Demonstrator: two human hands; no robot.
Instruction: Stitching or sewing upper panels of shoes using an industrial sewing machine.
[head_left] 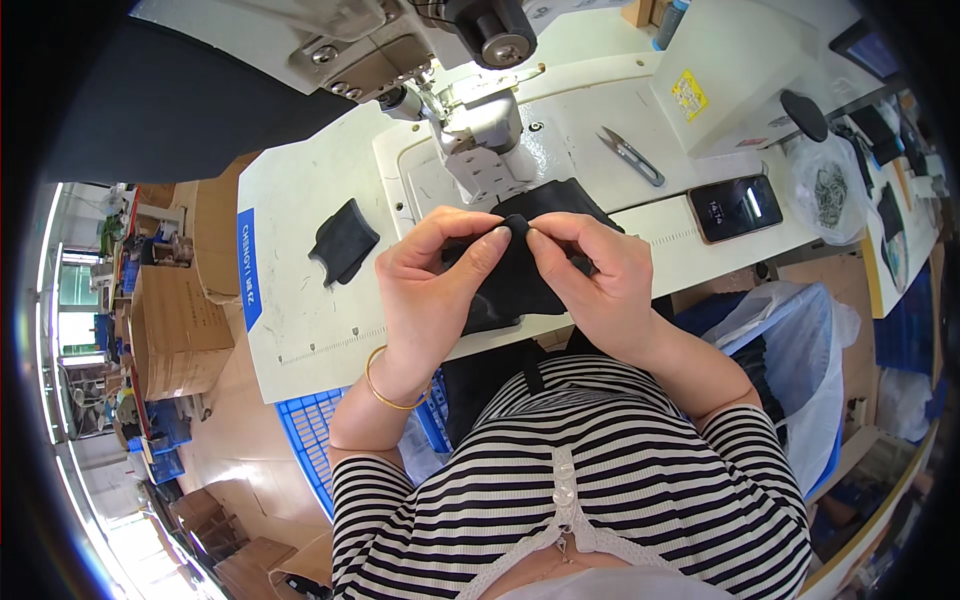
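Note:
Black fabric [505,297] hangs between my two hands over the front edge of the sewing table. My left hand [432,275] pinches its upper edge between thumb and forefinger. Close beside it, my right hand [597,272] pinches the same edge, so the fingertips nearly meet. Just beyond my hands stands the sewing machine's lit arm [482,150], with its head [360,50] above. More black cloth [565,200] lies behind my right fingers, though I cannot tell whether it is the same piece. A small stack of black cut pieces [345,242] rests to the left.
Thread snips [632,157] and a phone [737,208] lie on the right of the table [300,310]. A clear plastic bag [830,190] sits farther right. Below the edge are a blue basket [310,430] and a lined bin [800,350]. Cardboard boxes [180,330] stand left.

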